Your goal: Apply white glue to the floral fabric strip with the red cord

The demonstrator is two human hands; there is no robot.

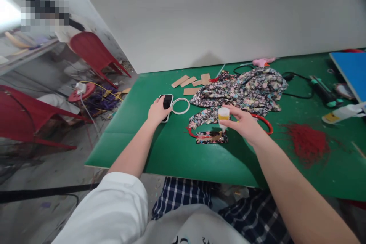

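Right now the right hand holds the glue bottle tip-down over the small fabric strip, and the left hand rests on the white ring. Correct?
Not quite. The left hand rests on the phone, not the white ring, which lies untouched just beside the phone. The rest holds: the right hand holds the glue bottle tip-down over the small fabric strip. The head view shows this.

A small glue bottle, white with a yellow band, is tipped nozzle-down over a floral fabric strip lying flat near the middle of the green tabletop. A black phone lies face-up toward the left edge.
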